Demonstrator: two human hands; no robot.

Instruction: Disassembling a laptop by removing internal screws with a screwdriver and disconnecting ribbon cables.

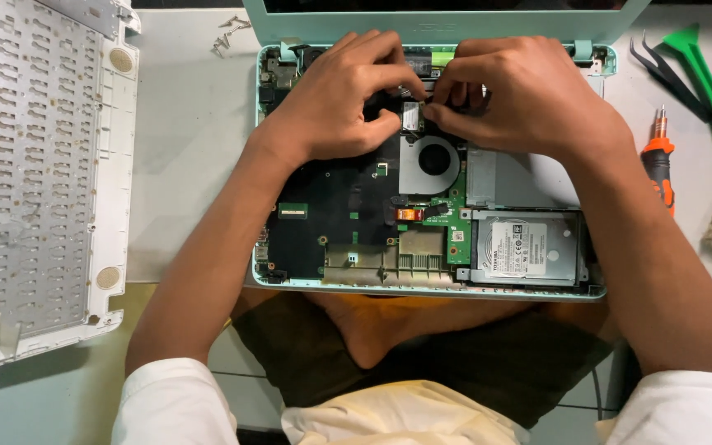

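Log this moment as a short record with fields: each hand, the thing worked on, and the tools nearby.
left hand: left hand pinches at a small card above the fan
right hand: right hand fingertips meet the same card
work piece: opened mint-green laptop, hard drive at lower right
left of it: removed white keyboard cover
right of it: orange screwdriver, tweezers, green pry tool

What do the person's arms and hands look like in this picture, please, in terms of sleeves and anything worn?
Both hands, the left hand and the right hand, are bare: no gloves, rings, watch or wristband show. The forearms are uncovered too. Each arm wears a white fabric sleeve pushed up near the elbow, the left white sleeve and the right white sleeve, plain with no visible markings.
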